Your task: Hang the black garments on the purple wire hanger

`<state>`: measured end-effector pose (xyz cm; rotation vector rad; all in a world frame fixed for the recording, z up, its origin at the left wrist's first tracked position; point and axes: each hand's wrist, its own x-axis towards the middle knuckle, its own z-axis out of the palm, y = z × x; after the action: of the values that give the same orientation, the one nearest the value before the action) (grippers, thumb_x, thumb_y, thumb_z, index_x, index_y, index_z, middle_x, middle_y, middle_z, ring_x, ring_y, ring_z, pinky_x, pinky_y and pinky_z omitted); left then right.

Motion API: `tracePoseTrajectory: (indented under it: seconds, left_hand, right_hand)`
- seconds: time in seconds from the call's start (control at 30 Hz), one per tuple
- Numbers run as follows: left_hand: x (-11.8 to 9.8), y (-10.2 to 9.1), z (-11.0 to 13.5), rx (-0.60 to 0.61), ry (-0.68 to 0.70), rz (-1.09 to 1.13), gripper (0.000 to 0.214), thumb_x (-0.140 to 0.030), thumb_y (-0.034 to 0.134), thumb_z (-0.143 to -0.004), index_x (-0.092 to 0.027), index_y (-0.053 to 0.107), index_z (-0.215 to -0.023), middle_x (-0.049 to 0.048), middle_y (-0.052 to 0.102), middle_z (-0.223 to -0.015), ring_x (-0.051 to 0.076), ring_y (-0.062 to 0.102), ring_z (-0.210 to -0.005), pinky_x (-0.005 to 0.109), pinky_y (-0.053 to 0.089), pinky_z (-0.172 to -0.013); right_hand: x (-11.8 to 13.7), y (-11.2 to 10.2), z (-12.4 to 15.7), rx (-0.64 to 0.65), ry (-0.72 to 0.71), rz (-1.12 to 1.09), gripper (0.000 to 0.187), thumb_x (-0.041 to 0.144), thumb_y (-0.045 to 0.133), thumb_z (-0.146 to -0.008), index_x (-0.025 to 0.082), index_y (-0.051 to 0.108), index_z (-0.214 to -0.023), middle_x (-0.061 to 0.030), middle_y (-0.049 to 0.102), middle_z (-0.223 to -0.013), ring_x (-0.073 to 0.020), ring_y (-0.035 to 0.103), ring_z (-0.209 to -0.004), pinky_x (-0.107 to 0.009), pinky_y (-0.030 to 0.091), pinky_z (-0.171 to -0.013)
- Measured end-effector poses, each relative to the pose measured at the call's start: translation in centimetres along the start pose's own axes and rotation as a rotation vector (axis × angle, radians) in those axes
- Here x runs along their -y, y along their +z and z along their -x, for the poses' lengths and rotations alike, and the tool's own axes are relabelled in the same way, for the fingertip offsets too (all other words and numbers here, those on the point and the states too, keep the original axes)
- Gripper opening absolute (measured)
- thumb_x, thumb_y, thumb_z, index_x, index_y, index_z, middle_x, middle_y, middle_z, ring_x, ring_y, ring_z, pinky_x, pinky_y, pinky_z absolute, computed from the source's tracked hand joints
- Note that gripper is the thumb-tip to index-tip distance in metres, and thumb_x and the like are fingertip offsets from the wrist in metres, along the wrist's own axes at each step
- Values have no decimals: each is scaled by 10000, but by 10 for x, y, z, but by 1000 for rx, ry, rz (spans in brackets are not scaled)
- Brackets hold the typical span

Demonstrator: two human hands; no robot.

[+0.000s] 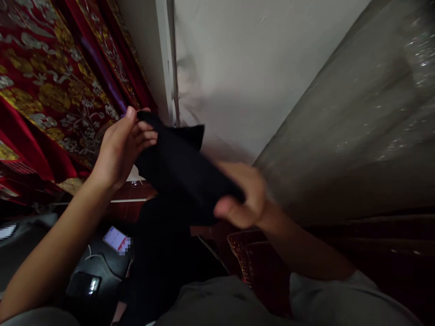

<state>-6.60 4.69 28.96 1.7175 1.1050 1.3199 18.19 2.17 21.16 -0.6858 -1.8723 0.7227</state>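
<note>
A piece of black cloth (185, 170) is stretched in the air between my two hands; its exact kind is not clear. At its upper left end, my left hand (124, 140) holds the edge, with the thumb up and the fingers curled against the fabric. My right hand (243, 194), slightly blurred, grips the lower right end with the thumb on the near side. A dark corner of the fabric sticks out behind the top edge. Below, the black cloth merges with dark clothing over my lap, so its lower limit is hidden.
Red cloth with gold and silver embroidery (68, 86) hangs at the left. A pale wall (238, 59) stands ahead, with plastic-like sheeting (346, 117) at the right. A lit phone (116, 239), a cable and a dark device (83, 284) lie on a black surface at lower left.
</note>
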Motion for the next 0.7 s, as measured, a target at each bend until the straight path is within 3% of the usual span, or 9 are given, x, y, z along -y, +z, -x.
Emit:
tracePoseTrajectory:
  seconds: [0.03, 0.1, 0.17, 0.27, 0.37, 0.43, 0.57, 0.63, 0.7]
  left_hand:
    - [1, -5, 4, 6, -90, 20, 389, -477, 505, -1022, -193, 646, -1249, 89, 720, -1085, 208, 737, -959, 379, 605, -888]
    - [3, -16, 16, 47, -219, -48, 355, -389, 644, -917, -192, 680, -1209, 78, 733, -995, 205, 741, -848, 356, 620, -782]
    - [6, -29, 32, 132, -265, -216, 359, -351, 678, -855, -201, 705, -1180, 59, 733, -871, 210, 727, -724, 340, 607, -660]
    - [8, -47, 59, 289, -287, -416, 314, -352, 650, -835, -222, 748, -1104, 52, 748, -832, 221, 716, -668, 329, 579, -574]
    - [10, -62, 77, 333, -282, -442, 215, -285, 629, -794, -245, 779, -942, 39, 782, -934, 226, 734, -785, 341, 606, -659]
    - [12, -70, 81, 247, -211, -486, 177, -246, 606, -786, -256, 771, -850, 21, 779, -915, 227, 731, -849, 374, 619, -772]
    - [26, -76, 70, 49, -67, -518, 131, -196, 624, -779, -250, 737, -818, 23, 763, -893, 254, 722, -937, 476, 574, -989]
    - [35, -73, 61, -56, 4, -437, 147, -186, 695, -758, -230, 713, -897, 37, 759, -979, 263, 711, -1008, 492, 554, -1041]
    - [41, -68, 52, -172, 110, -383, 335, -228, 769, -760, -233, 672, -1081, 58, 724, -1166, 278, 678, -1123, 485, 565, -1034]
  right_hand:
    - [5, 8, 2, 163, -155, -64, 648, 839, 645, -770, 224, 735, -954, -70, 732, -944, -250, 727, -894, -352, 580, -760]
    - [12, 18, 0, 412, -419, -238, 604, 766, 653, -838, 201, 750, -1029, -87, 758, -975, -223, 734, -869, -332, 581, -771]
    - [10, 22, -7, 452, -498, -335, 568, 683, 508, -984, 193, 742, -1149, -115, 761, -1087, -216, 735, -987, -344, 577, -875]
    - [-7, 19, -20, 160, -306, -199, 432, 552, 437, -1055, 277, 747, -1177, -77, 745, -1179, -225, 691, -1158, -393, 534, -1030]
    - [-35, 16, -33, -51, -84, 19, 354, 482, 573, -997, 325, 694, -1290, -50, 656, -1386, -262, 566, -1360, -456, 436, -1169]
    - [-54, 13, -38, 0, 38, 44, 381, 492, 617, -962, 301, 690, -1283, -58, 655, -1381, -278, 580, -1326, -475, 436, -1155]
    - [-81, 6, -30, 134, 267, -39, 385, 595, 656, -904, 215, 703, -862, -48, 703, -878, -214, 659, -853, -368, 546, -816]
    - [-88, 1, -25, 88, 366, -167, 467, 675, 703, -831, 210, 664, -796, -37, 658, -770, -193, 627, -726, -333, 527, -679]
    - [-91, -4, -25, -33, 442, -319, 511, 724, 723, -779, 221, 672, -851, -51, 681, -794, -216, 660, -732, -346, 543, -657]
